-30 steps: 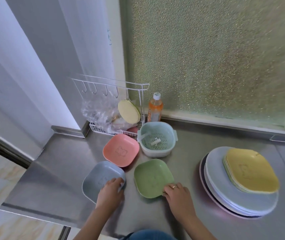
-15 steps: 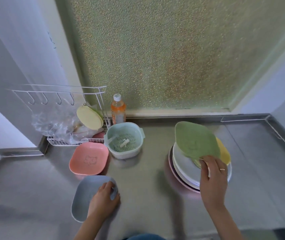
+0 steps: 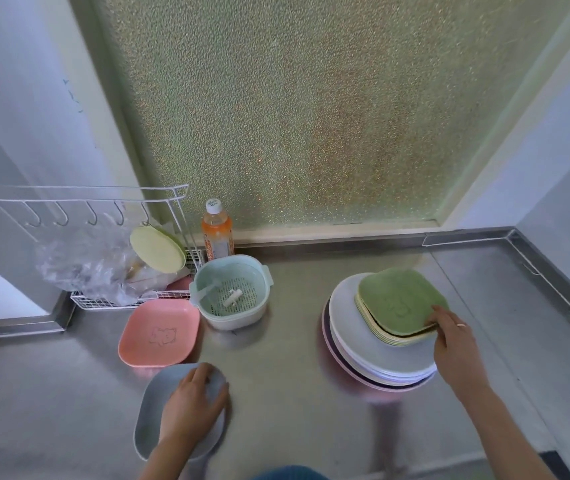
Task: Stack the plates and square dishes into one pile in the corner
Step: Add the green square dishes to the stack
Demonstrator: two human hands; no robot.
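Green square dish (image 3: 398,299) now lies on top of the pile, where half a second ago the right hand held it tilted in the air above the yellow dishes; a second ago it sat on the counter beside the blue one. It rests on the stack of yellow square dishes (image 3: 392,337), slightly askew, and these sit on the stack of round plates (image 3: 373,351) toward the right corner of the steel counter (image 3: 276,393). Right hand (image 3: 456,348), with a ring on one finger, has its fingertips curled at the near right edge of the green dish, touching it; whether they still pinch the rim cannot be told. Left hand (image 3: 192,407) lies flat on the blue-grey square dish (image 3: 152,417) as it did before, fingers relaxed and spread over its right rim, near the counter's front edge.

Just behind the blue-grey dish a pink square dish (image 3: 159,332) lies flat, empty, with a small animal outline in its middle. Beside it on the right stands a pale green colander bowl (image 3: 231,292) holding a small white piece. Behind that, an orange bottle (image 3: 217,232) with a white cap stands against the frosted window (image 3: 311,116). To the left a white wire rack (image 3: 103,216) with hooks holds crumpled clear plastic (image 3: 82,261) and a tilted pale yellow round lid (image 3: 157,249)
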